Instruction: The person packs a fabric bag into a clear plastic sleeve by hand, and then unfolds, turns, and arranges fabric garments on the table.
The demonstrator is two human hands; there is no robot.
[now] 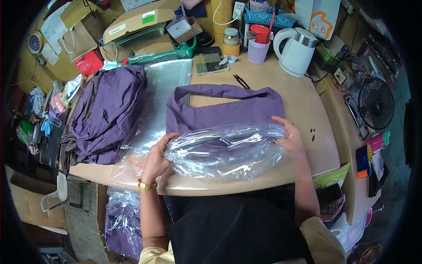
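A clear plastic bag [224, 160] is bunched between my two hands at the front of the table. The lower part of a purple cloth bag [228, 113] lies inside its mouth, while the purple strap loops out flat behind. My left hand [157, 159] grips the bag's left edge, with fingers curled round the film. At the right edge, my right hand [290, 137] pinches the plastic beside the cloth. To the left is a heap of folded purple cloth [110, 112], next to flat clear plastic sheets [165, 94].
Small black snips [241, 81] lie behind the strap. Along the back stand a white kettle [295, 52], a lilac cup [258, 50], a jar [231, 37] and a green basket [169, 55]. A black fan [376, 103] is at the right. Wrapped purple cloth [123, 224] sits below the table's front edge.
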